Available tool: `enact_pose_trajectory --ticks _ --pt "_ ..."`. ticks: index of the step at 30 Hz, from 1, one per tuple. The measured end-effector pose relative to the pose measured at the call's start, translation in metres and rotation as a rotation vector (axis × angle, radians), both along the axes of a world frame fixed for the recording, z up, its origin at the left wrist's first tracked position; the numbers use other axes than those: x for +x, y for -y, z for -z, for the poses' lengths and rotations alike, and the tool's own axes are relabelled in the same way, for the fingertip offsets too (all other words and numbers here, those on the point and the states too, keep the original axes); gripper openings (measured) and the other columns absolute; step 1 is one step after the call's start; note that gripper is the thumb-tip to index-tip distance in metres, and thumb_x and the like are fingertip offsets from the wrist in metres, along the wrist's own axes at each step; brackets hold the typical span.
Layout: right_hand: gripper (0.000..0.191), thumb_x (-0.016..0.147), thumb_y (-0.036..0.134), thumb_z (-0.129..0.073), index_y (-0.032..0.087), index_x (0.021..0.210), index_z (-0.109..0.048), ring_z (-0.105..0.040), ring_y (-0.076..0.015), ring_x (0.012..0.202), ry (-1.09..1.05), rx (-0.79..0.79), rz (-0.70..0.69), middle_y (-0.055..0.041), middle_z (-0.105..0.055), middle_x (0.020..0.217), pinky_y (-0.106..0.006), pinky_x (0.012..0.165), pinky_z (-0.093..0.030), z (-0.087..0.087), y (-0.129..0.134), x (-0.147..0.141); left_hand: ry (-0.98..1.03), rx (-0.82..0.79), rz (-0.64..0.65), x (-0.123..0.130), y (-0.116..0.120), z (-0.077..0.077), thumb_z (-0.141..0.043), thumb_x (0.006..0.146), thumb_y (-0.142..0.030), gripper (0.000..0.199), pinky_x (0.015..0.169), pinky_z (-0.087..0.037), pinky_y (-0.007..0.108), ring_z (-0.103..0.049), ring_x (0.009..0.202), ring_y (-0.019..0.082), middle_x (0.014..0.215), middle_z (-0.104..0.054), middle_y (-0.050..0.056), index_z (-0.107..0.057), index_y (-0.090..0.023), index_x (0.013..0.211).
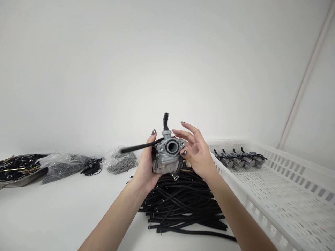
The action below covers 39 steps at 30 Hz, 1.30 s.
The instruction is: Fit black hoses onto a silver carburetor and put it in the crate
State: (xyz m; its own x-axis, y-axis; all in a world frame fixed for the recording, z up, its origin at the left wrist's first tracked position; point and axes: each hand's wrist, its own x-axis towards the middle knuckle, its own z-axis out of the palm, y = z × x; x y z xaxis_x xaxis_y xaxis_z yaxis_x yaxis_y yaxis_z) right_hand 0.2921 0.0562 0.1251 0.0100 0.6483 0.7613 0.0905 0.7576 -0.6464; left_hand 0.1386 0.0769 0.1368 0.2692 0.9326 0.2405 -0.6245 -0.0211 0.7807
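A silver-grey carburetor (167, 157) is held up above the table, its round bore facing me. A short black rubber tube stands upright on its top, and a long black hose (136, 147) sticks out to the left. My left hand (146, 167) is closed around its left side and underside, thumb up. At the right flange my right hand (196, 150) touches the carburetor with its thumb; its fingers reach behind, some of them stretched out. A thin black hose with a small metal clip hangs at the lower right of the body.
Beneath my hands lies a pile of black hoses (183, 205). A white perforated crate (282, 202) on the right holds several carburetors (239, 159). To the left are plastic bags of small parts (65, 165), a black bundle (91, 166) and a metal tray (23, 179).
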Motion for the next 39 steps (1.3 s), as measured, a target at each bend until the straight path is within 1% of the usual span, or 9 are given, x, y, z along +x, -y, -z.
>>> enact_pose_trajectory --ticks 4,7,10,14,17,20,24,31,39 --pt "0.052 0.087 0.059 -0.074 0.029 0.128 -0.061 -0.064 -0.0254 0.127 -0.098 -0.024 0.191 -0.01 -0.07 0.131 -0.044 0.109 -0.051 -0.002 -0.007 0.001 0.013 -0.045 -0.154 0.001 -0.005 0.002 -0.08 0.077 -0.052 0.038 0.06 -0.056 0.028 -0.075 0.088 0.026 0.097 -0.077 0.006 -0.073 -0.023 0.1" --pt "0.039 0.091 0.061 -0.068 0.027 0.109 -0.071 -0.07 -0.024 0.113 -0.133 -0.031 0.198 -0.0071 -0.076 0.115 -0.04 0.1 -0.056 -0.007 -0.001 -0.002 0.006 -0.037 -0.29 -0.001 -0.009 0.003 -0.081 0.079 -0.045 0.043 0.064 -0.054 0.024 -0.073 0.094 0.021 0.107 -0.076 0.005 -0.069 -0.024 0.114" --pt "0.041 0.093 0.063 -0.062 0.026 0.087 -0.079 -0.073 -0.024 0.097 -0.037 -0.02 0.178 -0.006 -0.078 0.095 -0.037 0.089 -0.058 -0.012 0.011 -0.005 -0.007 0.012 -0.39 -0.003 -0.011 0.004 -0.084 0.078 -0.044 0.056 0.072 -0.055 0.026 -0.072 0.094 0.02 0.107 -0.075 0.004 -0.061 -0.027 0.125" --pt "0.016 0.089 0.041 -0.073 0.027 0.089 -0.082 -0.07 -0.022 0.082 0.157 -0.029 0.189 -0.0044 -0.077 0.089 -0.034 0.073 -0.054 -0.015 0.021 -0.006 -0.021 0.108 -0.461 -0.004 -0.009 0.005 -0.088 0.072 -0.048 0.065 0.077 -0.057 0.031 -0.072 0.086 0.02 0.101 -0.074 0.003 -0.057 -0.028 0.125" --pt "0.016 0.086 0.019 -0.072 0.029 0.092 -0.082 -0.068 -0.023 0.088 0.315 -0.013 0.303 -0.0032 -0.077 0.093 -0.037 0.079 -0.053 -0.012 0.021 -0.005 -0.023 0.137 -0.474 -0.002 -0.006 0.006 -0.088 0.072 -0.049 0.064 0.075 -0.055 0.029 -0.071 0.085 0.019 0.099 -0.073 0.002 -0.057 -0.028 0.124" --pt "0.022 0.089 0.01 -0.066 0.027 0.088 -0.08 -0.067 -0.0238 0.094 0.472 0.071 0.417 -0.0038 -0.077 0.093 -0.04 0.088 -0.052 -0.008 0.02 -0.005 -0.054 0.152 -0.487 0.0 -0.005 0.007 -0.087 0.074 -0.05 0.064 0.072 -0.054 0.028 -0.071 0.082 0.019 0.097 -0.072 0.002 -0.056 -0.028 0.125" --pt "0.025 0.092 0.002 -0.053 0.02 0.093 -0.07 -0.066 -0.0193 0.085 0.588 0.12 0.452 -0.0056 -0.073 0.096 -0.034 0.078 -0.052 -0.007 0.022 -0.009 -0.08 0.146 -0.479 0.0 -0.008 0.009 -0.086 0.076 -0.051 0.064 0.072 -0.053 0.028 -0.07 0.08 0.018 0.097 -0.073 0.002 -0.056 -0.028 0.127" --pt "0.027 0.091 -0.001 -0.045 0.022 0.093 -0.057 -0.061 -0.0182 0.087 0.462 0.255 0.452 -0.0054 -0.063 0.097 -0.031 0.075 -0.05 -0.004 0.022 -0.012 -0.076 0.122 -0.437 0.001 -0.011 0.011 -0.087 0.075 -0.049 0.062 0.071 -0.052 0.026 -0.067 0.078 0.015 0.096 -0.071 0.001 -0.057 -0.028 0.125" --pt "0.022 0.09 0.003 -0.049 0.023 0.09 -0.059 -0.063 -0.0195 0.087 0.365 0.207 0.38 -0.0042 -0.063 0.092 -0.032 0.076 -0.051 0.008 -0.005 -0.009 -0.007 0.095 -0.396 0.0 -0.011 0.01 -0.088 0.072 -0.047 0.061 0.065 -0.054 0.025 -0.067 0.074 0.014 0.092 -0.069 -0.001 -0.057 -0.026 0.12"
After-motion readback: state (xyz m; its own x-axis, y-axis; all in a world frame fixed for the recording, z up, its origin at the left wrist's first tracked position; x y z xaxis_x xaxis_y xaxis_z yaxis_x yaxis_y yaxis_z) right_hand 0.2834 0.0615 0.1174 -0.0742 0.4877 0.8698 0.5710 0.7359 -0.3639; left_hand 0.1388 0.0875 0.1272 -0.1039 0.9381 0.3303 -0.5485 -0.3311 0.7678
